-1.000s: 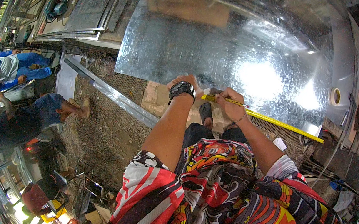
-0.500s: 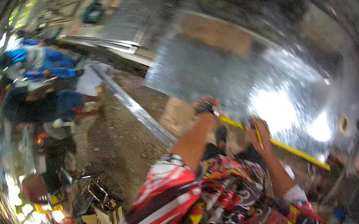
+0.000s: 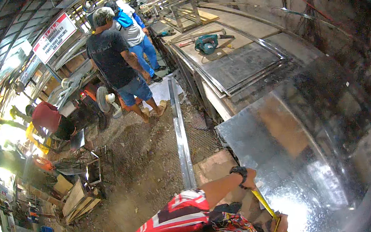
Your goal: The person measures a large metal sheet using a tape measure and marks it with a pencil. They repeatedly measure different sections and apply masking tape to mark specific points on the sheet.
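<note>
A shiny metal sheet (image 3: 254, 134) lies in front of me on the right, reflecting bright light. My left hand (image 3: 250, 179), with a dark watch on its wrist, is closed at the sheet's near edge on one end of a yellow tape measure (image 3: 263, 202). The tape's yellow blade runs along this edge toward my right hand (image 3: 280, 226) and on past it, out of the picture. My right hand's fingers are curled at the blade, near the lower rim of the view.
Beyond the sheet, a long workbench (image 3: 254, 66) carries a green power tool (image 3: 206, 44) and metal frames. A long metal bar (image 3: 180, 135) lies on the dirt floor. One person (image 3: 113, 57) stands ahead; others are farther off. A fan (image 3: 103, 99) stands left.
My view has swung up and left, so the sheet and both hands sit lower and farther right. Both hands stay at the tape along the sheet's edge.
</note>
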{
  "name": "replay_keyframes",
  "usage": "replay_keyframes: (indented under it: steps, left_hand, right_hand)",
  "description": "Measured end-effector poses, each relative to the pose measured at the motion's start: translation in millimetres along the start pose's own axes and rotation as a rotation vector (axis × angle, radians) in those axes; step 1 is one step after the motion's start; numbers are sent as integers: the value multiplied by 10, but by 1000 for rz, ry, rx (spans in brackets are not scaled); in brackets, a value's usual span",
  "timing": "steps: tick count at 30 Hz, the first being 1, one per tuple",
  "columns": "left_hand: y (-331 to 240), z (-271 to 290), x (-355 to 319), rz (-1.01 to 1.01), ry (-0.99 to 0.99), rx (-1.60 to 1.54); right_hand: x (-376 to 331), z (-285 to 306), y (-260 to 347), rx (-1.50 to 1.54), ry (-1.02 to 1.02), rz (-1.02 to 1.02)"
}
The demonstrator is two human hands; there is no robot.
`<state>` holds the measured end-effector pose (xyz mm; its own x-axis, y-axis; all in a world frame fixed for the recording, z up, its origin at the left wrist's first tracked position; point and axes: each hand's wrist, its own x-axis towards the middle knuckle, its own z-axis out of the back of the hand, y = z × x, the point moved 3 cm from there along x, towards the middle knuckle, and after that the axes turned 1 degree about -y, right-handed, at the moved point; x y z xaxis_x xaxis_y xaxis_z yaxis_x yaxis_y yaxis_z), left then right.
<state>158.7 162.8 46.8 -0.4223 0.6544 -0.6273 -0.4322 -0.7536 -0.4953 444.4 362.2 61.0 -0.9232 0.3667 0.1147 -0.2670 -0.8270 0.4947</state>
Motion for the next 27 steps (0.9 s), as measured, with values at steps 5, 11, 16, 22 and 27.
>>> replay_keyframes:
  steps: [5,11,16,22,27]
  left_hand:
    - [-375,-338,-276,-187,102,-97]
    - [-1389,-959,-687,-379,1,-175]
    - [-1789,-1381,-648,-467,-199,-398]
    - [-1480,-1297,-857,-198,-226,-122]
    - [-898,-756,-911,-300,-362,96]
  right_hand:
    - [-57,418,-333,162,233,-99]
    - [-32,1182,-148,206,272,185]
    - [-15,1022,-405,280,299,144]
    - [-22,878,-249,246,194,316]
    - [43,293,-292,290,105,199]
